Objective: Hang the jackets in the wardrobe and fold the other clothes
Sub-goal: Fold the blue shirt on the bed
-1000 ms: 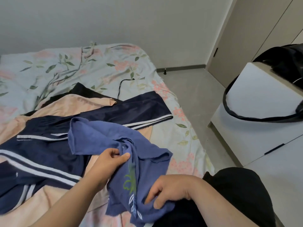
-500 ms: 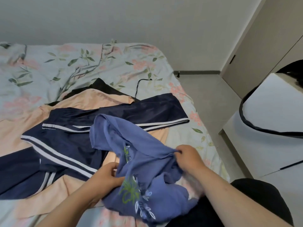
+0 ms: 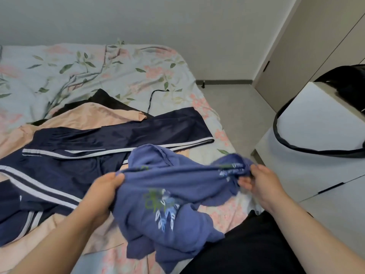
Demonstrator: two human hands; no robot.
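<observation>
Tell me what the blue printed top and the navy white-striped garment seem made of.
Blue printed top: soft matte knit, probably cotton, crumpling limply without shine. Navy white-striped garment: smooth synthetic, likely polyester, with a faint sheen along its folds.

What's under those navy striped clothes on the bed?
A peach garment lies under the navy clothes, a black garment peeks out behind it, all on the floral bedspread. Whatever else lies beneath is covered.

Soft, even, fairly bright light fills the room; shadows are faint, with a dull sheen on the navy striped tracksuit [image 3: 138,133]. Motion blur smears the blue T-shirt [image 3: 177,186] near the right hand [image 3: 262,184]. Wide-angle distortion bends the wardrobe [image 3: 316,46] lines at the right edge.
</observation>
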